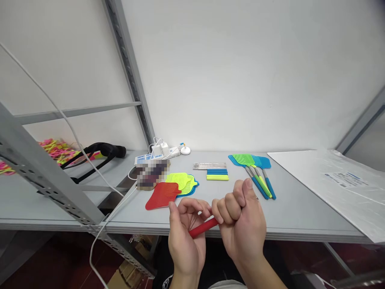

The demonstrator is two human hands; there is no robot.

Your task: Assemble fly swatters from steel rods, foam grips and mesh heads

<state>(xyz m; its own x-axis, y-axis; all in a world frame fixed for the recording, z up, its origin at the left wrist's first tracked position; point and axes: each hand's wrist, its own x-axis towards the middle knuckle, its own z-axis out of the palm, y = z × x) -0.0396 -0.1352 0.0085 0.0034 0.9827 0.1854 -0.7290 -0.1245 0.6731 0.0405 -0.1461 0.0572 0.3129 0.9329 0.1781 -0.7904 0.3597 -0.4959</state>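
A red handle sleeve [203, 227] spans the gap between my two hands, in front of the table edge. My left hand [188, 241] has its fingers curled around the sleeve's lower left end. My right hand [240, 218] is closed in a fist at the sleeve's other end; a small shiny tip, seemingly of a metal rod [257, 197], peeks out beside it, and the rest is hidden. Beyond my left hand lie a red fly swatter head [162, 196] and yellow fly swatter heads [182, 181] over a blue one. Metal rods [209, 165], blue sleeves [217, 171] and yellow sleeves [217, 177] lie in rows farther back.
Several fly swatters with handles [261, 180] lie at the back right. A plastic-wrapped white board [319, 180] covers the table's right end. A power strip [156, 155] with cables sits back left, near a metal shelf post [51, 172] and a black curved frame [102, 152].
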